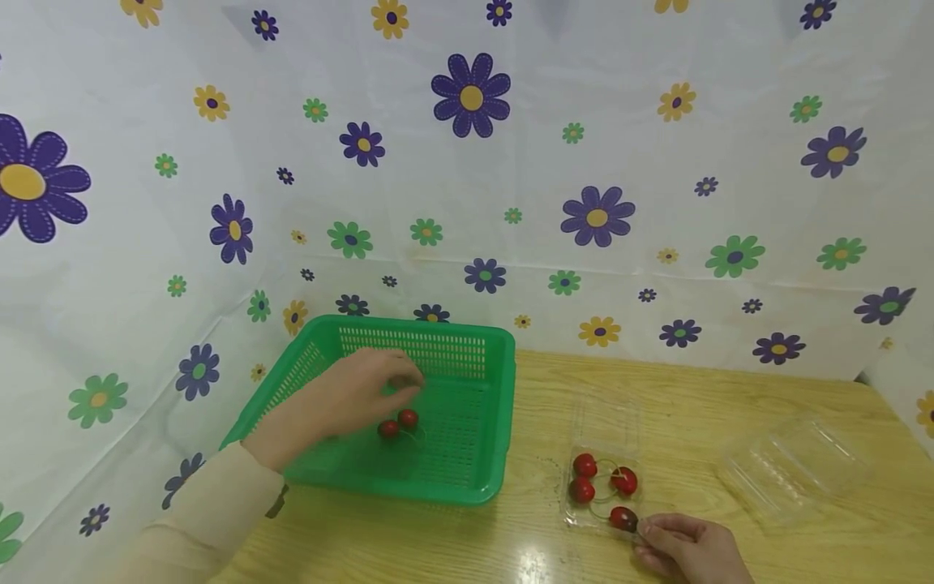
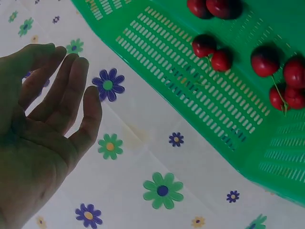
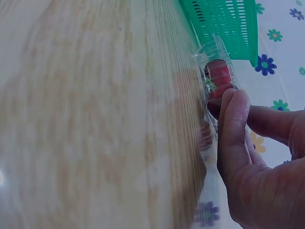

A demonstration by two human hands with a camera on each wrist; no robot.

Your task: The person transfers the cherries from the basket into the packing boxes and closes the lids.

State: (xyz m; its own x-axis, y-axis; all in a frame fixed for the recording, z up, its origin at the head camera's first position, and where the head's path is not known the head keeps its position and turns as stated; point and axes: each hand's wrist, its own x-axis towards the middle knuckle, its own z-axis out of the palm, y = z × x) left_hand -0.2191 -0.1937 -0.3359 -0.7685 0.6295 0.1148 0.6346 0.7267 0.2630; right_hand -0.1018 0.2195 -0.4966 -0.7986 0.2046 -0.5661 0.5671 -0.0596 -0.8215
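My left hand (image 1: 365, 389) hovers over the green plastic basket (image 1: 416, 491), fingers loosely bent with nothing between them. Below it, a joined pair of red cherries (image 1: 389, 429) lies on the basket floor; the left wrist view shows several more cherries (image 2: 265, 61) inside. To the right, a clear plastic clamshell box (image 1: 607, 422) lies with its lid folded back. Several cherries (image 1: 581, 490) with green stems sit in its near half. My right hand (image 1: 693, 547) pinches the box's near right edge between thumb and fingers, close beside one cherry (image 1: 623, 518).
A second clear plastic box (image 1: 795, 466) rests on the wooden table (image 1: 693, 414) at the right. Behind and to the left hangs a white flower-print sheet (image 1: 525, 178). The basket's far side stands close to it.
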